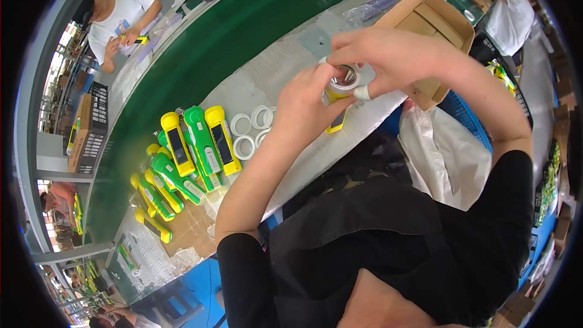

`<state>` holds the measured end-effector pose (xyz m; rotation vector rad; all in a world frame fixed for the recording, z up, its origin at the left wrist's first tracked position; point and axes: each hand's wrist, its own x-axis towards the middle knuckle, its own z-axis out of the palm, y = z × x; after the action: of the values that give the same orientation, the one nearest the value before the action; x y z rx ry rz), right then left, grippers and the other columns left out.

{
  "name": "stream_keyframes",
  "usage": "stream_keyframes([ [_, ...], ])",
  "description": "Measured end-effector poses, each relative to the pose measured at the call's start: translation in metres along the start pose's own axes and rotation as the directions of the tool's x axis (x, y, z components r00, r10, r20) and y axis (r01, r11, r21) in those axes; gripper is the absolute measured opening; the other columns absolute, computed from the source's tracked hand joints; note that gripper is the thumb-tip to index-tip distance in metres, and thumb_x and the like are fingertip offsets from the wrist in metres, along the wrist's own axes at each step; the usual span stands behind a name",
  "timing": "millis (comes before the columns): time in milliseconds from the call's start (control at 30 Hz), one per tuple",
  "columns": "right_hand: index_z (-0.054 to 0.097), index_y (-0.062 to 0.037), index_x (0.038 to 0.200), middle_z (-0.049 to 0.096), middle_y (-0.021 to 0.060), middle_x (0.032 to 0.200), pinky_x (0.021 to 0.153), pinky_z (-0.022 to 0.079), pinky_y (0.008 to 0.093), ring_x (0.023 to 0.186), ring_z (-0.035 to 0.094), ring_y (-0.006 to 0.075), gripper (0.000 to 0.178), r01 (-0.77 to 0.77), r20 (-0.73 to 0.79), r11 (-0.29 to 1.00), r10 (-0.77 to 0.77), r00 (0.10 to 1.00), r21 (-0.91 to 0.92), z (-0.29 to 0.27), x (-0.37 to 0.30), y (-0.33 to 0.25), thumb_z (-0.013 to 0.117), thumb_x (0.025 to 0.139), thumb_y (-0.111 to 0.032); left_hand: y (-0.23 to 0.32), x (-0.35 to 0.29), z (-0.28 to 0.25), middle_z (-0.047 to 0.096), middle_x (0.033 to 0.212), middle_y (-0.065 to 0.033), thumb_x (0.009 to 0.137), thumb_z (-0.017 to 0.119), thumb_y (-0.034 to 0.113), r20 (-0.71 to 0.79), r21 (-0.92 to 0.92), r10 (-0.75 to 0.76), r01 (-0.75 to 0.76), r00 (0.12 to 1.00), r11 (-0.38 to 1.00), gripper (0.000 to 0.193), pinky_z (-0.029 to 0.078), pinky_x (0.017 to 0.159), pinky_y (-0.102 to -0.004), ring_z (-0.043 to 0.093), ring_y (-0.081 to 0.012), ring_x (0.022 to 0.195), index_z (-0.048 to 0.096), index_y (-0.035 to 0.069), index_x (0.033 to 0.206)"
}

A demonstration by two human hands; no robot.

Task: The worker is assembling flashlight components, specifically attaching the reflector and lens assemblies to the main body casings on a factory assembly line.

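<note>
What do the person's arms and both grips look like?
Short black sleeves end around the elbows, leaving the forearms bare. The left grip has no glove. The right grip has no glove either, but something white, like a little wrap, covers part of its thumb.

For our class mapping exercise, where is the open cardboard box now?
In the head view, the open cardboard box sits upper right of centre, partly hidden behind the right hand and forearm.

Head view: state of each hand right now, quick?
Left hand: closed, holding the flashlight.
Right hand: fingers closed around the flashlight's head.
</note>
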<state>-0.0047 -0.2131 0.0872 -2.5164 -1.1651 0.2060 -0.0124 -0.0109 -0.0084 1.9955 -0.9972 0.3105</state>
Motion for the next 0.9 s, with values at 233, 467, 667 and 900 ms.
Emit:
stream_keyframes([
  [233, 0.057, 0.0007, 0.088, 0.053, 0.0115, 0.084, 0.066, 0.044, 0.0406, 0.079, 0.056, 0.032, 0.025, -0.01, 0.228, 1.0, 0.013, 0.974, -0.014, -0.014, 0.015, 0.0, 0.062, 0.063, 0.002, -0.001, 0.001, 0.008, 0.065, 0.088, -0.0086, 0.069, 0.083, 0.015, -0.033, -0.081, 0.001, -0.003, 0.999, 0.997, 0.038, 0.048, 0.07, -0.0423, 0.062, -0.0316, 0.082, 0.057, 0.009, 0.096],
  [467, 0.059, 0.0001, 0.084, 0.058, 0.0125, 0.082, 0.065, 0.047, 0.0403, 0.074, 0.058, 0.0337, 0.016, -0.403, 0.055, 0.883, 0.427, 0.903, -0.241, 0.011, 0.014, -0.014, 0.063, 0.069, -0.004, -0.001, 0.0, 0.01, 0.062, 0.084, -0.0071, 0.068, 0.083, 0.017, -0.068, -0.028, -0.022, 0.02, 0.997, 0.999, 0.039, 0.047, 0.069, -0.0413, 0.06, -0.0301, 0.079, 0.059, 0.01, 0.098],
  [667, 0.059, -0.0009, 0.09, 0.061, 0.0147, 0.073, 0.058, 0.047, 0.0434, 0.067, 0.061, 0.0351, 0.039, 0.149, -0.121, 0.971, -0.128, 0.984, 0.186, 0.011, 0.006, 0.017, 0.071, 0.076, -0.036, -0.004, -0.001, 0.007, 0.068, 0.092, -0.0058, 0.069, 0.084, 0.016, -0.09, 0.046, -0.007, 0.012, 0.996, 0.999, 0.037, 0.05, 0.065, -0.0325, 0.063, -0.0223, 0.077, 0.063, 0.007, 0.098],
  [900, 0.058, -0.0005, 0.093, 0.062, 0.0125, 0.09, 0.064, 0.048, 0.04, 0.077, 0.062, 0.031, 0.037, -0.432, 0.016, 0.881, 0.443, 0.897, -0.192, 0.011, 0.015, -0.007, 0.074, 0.078, -0.03, -0.004, -0.001, 0.006, 0.061, 0.078, -0.0055, 0.068, 0.082, 0.015, -0.101, -0.031, -0.045, 0.042, 0.994, 0.999, 0.035, 0.047, 0.066, -0.0411, 0.059, -0.0277, 0.075, 0.06, 0.011, 0.095],
])
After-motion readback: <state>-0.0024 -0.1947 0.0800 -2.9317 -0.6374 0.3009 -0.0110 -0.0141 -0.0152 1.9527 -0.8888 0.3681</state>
